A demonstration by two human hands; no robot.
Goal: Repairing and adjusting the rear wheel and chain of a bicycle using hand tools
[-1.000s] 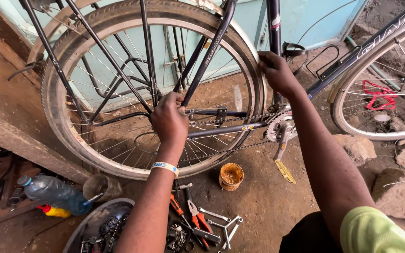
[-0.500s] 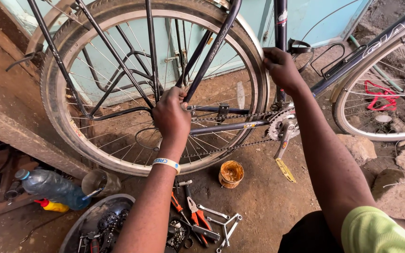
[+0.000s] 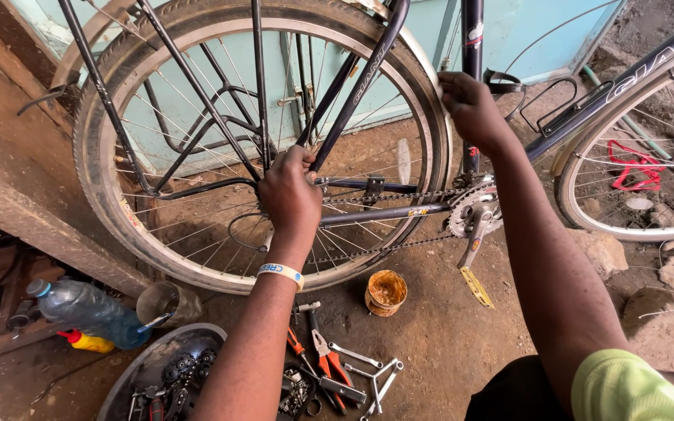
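A dark-framed bicycle stands before me with its rear wheel at the left. My left hand, with a pale wristband, is closed around the wheel's hub where the frame stays meet. My right hand grips the tyre's right side beside the upright seat tube. The chain runs from the hub to the chainring, and a crank with a yellow pedal hangs below it.
A small orange-stained tin sits on the dirt below the chain. Pliers and spanners lie near my knees beside a metal bowl of parts. A plastic bottle lies at left. A second wheel stands at right.
The view has shifted slightly and closed in. Both hands stay on the wheel, my right hand a little higher on the tyre.
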